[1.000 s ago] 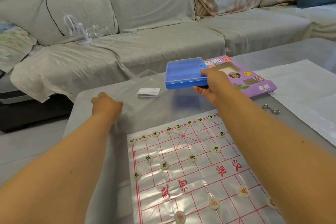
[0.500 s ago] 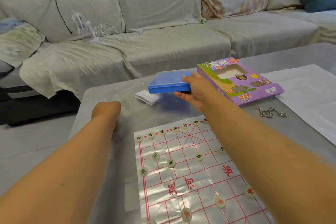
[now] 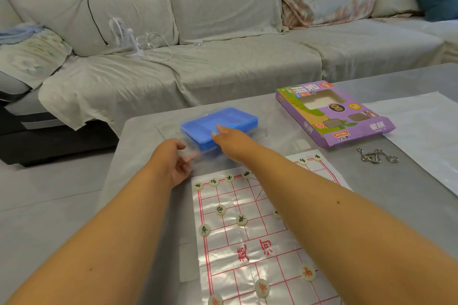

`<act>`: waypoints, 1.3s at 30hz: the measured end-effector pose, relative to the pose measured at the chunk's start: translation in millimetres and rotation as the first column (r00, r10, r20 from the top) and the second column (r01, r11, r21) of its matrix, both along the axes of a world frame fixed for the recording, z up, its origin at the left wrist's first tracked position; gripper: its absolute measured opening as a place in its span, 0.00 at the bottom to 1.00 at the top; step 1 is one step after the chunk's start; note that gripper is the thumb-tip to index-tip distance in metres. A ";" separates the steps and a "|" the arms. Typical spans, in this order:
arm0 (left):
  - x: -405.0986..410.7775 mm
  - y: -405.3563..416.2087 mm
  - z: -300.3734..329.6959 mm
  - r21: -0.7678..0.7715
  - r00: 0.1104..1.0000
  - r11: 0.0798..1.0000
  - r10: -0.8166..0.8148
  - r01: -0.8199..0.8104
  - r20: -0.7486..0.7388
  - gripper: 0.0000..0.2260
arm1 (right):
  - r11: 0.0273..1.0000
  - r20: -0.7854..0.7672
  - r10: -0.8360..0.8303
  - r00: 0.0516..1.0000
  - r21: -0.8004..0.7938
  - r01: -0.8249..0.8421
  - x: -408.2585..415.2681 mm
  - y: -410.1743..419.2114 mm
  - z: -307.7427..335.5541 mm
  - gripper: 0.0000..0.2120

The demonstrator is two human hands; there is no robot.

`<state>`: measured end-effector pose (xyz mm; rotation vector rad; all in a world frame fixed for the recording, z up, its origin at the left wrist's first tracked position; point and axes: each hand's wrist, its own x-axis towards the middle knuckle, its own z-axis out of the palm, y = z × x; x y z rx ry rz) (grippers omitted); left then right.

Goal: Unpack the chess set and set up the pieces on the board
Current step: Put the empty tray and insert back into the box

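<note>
Blue plastic tray (image 3: 220,123) lies on the table (image 3: 409,181), right hand (image 3: 229,137) resting released on its near edge; left hand (image 3: 177,162) beside it seems relaxed, empty. Withdraw gently, sparing pieces (image 3: 241,220) on board (image 3: 260,242) below.

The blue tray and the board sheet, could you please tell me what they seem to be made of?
The blue tray looks like thin moulded plastic: uniform colour, soft sheen, raised rim. The board sheet looks like flexible clear plastic film printed with red lines: glossy, with wrinkled glare.
</note>
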<state>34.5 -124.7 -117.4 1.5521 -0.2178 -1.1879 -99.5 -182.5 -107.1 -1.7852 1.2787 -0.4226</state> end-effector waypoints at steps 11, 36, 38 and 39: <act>0.0 -4.0 8.7 -0.096 0.992 0.995 0.025 -0.037 -0.125 0.03 | 0.809 0.291 -0.579 0.762 0.087 0.581 -28.8 -27.0 -8.6 0.17; -75.9 1.7 66.8 -0.320 0.876 0.914 -0.354 0.249 -0.327 0.11 | 0.866 0.595 -0.448 0.668 0.476 0.157 -136.9 -31.1 49.4 0.12; -89.5 -1.3 64.4 -0.366 0.862 0.890 -0.393 0.270 -0.321 0.12 | 0.841 0.547 -0.527 0.650 0.446 0.307 -161.8 -35.8 49.8 0.14; -95.4 -3.8 62.6 -0.384 0.853 0.883 -0.406 0.272 -0.329 0.13 | 0.816 0.489 -0.574 0.657 0.411 0.407 -176.9 -40.2 47.9 0.15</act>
